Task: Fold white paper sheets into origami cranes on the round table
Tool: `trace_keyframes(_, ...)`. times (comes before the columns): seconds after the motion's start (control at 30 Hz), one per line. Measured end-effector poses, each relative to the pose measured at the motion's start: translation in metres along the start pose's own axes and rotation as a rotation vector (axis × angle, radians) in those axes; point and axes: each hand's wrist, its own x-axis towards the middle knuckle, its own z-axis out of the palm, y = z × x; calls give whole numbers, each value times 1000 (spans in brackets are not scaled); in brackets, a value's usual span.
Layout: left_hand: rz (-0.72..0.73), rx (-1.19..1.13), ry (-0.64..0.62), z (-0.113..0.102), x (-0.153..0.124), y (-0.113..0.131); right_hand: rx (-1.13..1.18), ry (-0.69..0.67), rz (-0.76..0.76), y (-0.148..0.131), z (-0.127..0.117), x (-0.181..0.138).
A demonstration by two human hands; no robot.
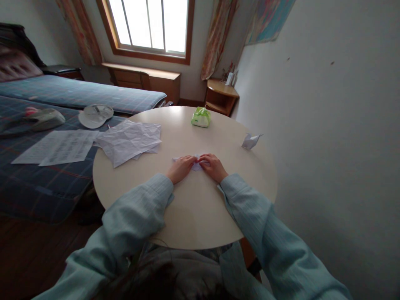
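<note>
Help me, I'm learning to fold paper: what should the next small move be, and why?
Perhaps press a crease into the folded paper at its middle, because the left hand and right hand both hold it there, nearly touching each other.

Bright wood-framed window [150, 25] between patterned curtains [218, 37]; plaid bed [93, 92] left; pale wall [337, 125] right.

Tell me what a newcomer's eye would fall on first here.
Probably the bright window at the top, left of centre, and the lime-green packet near the far edge of the round table. Next might come the left hand and right hand, close together at a small folded paper mid-table. Creased white sheets lie at the table's left, a folded paper figure at its right.
</note>
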Motion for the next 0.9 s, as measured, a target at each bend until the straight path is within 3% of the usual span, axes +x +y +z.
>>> trace_keyframes(0.27,41,22,81,-1,-1,-3,-103,5,112,-7,-6,1)
trace_keyframes(0.47,15,109,103,-3,-3,1,-61,96,166,-6,-5,1)
trace_keyframes(0.9,79,-61,43,-1,-1,-1,14,91,108,1,-1,1)
